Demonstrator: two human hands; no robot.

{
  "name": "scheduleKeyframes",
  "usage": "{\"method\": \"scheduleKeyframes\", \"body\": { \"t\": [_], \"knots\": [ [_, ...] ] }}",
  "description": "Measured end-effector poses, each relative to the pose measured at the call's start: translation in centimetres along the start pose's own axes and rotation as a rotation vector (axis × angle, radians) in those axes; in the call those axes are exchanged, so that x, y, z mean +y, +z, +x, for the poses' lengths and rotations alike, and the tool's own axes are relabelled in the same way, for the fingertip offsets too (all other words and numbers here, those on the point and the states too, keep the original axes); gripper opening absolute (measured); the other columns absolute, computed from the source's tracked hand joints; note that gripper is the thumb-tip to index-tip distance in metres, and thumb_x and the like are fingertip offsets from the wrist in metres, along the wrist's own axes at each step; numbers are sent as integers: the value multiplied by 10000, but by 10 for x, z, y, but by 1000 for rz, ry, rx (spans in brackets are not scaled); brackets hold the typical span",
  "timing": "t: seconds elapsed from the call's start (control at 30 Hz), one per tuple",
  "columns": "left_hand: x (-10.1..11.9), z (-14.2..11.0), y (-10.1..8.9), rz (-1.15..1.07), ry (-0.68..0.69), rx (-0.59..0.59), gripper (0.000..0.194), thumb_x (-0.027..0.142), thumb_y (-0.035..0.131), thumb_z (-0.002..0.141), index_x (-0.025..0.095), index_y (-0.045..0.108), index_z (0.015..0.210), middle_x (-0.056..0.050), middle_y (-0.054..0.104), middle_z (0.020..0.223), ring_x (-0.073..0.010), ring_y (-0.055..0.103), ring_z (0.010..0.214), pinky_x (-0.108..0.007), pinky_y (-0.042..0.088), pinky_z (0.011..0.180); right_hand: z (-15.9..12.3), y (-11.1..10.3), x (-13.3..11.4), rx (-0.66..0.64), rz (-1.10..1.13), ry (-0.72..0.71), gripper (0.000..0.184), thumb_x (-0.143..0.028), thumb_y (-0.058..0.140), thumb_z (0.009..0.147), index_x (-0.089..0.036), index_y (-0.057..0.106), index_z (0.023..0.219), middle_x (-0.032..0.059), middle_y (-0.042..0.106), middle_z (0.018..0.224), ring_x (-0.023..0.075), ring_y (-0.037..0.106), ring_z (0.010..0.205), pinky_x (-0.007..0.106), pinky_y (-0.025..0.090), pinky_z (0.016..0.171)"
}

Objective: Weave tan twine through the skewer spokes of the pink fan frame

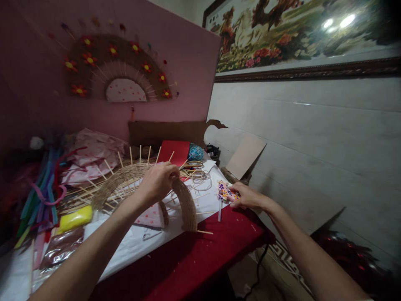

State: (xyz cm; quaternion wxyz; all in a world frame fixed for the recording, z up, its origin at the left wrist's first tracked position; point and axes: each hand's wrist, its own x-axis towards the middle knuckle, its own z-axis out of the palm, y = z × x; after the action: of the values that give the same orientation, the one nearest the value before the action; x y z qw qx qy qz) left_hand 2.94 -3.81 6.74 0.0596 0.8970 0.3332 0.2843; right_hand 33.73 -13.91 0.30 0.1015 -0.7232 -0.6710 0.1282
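Observation:
My left hand [159,179] is closed on the upper edge of a half-round fan frame [187,209], woven from brown twine over thin wooden sticks. The stick ends poke out around its outer rim. At the fan's centre sits a pink dotted half-circle [152,216], partly hidden by my left forearm. By the table's right edge, my right hand [247,196] has its fingers around a flower-patterned glue gun [226,191]. A translucent glue stick [219,212] shows below it.
Yellow-handled scissors [193,165], a blue yarn ball [196,151] and red card [174,153] lie behind the fan. On the left are pipe cleaners [46,188], dotted pink fabric [90,154] and a yellow clay pack [75,219]. A flower-decorated fan [112,50] hangs on the pink board.

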Motion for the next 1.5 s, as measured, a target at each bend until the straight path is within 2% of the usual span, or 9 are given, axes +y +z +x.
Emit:
{"method": "scheduleKeyframes", "body": {
  "t": [0.13,0.27,0.43,0.67,0.9,1.07,1.2,1.37,1.5],
  "knots": [
    [-1,-1,-1,-1,0,15,132,109,515,735,185,621,725,-17,599,759,-135,529,697,-252,377,651,3,13,0,91,-53,-72,335,-266,646,611,-119,616,910,97,546,920,215,520,835,297,408,741],
    [-2,-1,-1,-6,-6,21,134,108,516,734,189,622,722,-14,601,755,-135,531,697,-250,374,644,4,17,-10,142,16,-137,237,-232,599,625,-143,590,845,68,559,897,190,518,811,271,399,725],
    [0,-1,-2,5,-15,14,131,116,514,739,188,620,712,-14,606,764,-131,526,682,-248,362,624,4,15,-27,96,20,-135,241,-221,578,620,-165,599,853,51,605,856,179,532,769,254,379,677],
    [0,-1,-3,10,-17,1,136,111,506,735,183,619,714,-20,602,754,-135,525,689,-255,362,633,7,-2,-37,-4,-75,-43,353,-395,619,589,-170,567,856,43,586,755,162,492,639,249,311,537],
    [1,-1,-3,26,-19,-4,130,123,513,738,188,625,733,-26,611,771,-141,532,695,-261,368,636,0,-13,-43,-141,33,-28,277,-339,613,565,-178,534,776,13,570,709,140,467,601,241,309,502],
    [2,-2,-3,19,-1,-10,147,105,509,734,188,630,725,-26,619,769,-144,541,709,-262,373,636,6,-13,-40,-40,54,-43,190,-314,589,586,-182,554,717,-7,544,630,132,465,582,238,293,491],
    [0,-2,-3,17,-16,-14,143,109,511,734,187,631,726,-27,618,767,-144,542,709,-260,380,639,7,-10,-28,10,246,-15,185,-246,563,588,-182,566,761,-36,537,602,108,466,542,218,308,476],
    [-1,-1,-2,24,-16,-23,153,100,507,728,186,633,721,-28,618,767,-141,536,704,-262,373,633,-3,-3,-13,105,682,62,217,-264,586,612,-164,539,799,-40,548,598,83,456,456,214,359,444],
    [-1,0,0,27,-14,-24,149,108,506,729,185,634,726,-30,619,766,-146,535,710,-271,370,636,-13,-1,-9,162,1098,80,297,-314,648,633,-174,557,878,26,621,770,141,588,598,279,484,551]
  ]
}}
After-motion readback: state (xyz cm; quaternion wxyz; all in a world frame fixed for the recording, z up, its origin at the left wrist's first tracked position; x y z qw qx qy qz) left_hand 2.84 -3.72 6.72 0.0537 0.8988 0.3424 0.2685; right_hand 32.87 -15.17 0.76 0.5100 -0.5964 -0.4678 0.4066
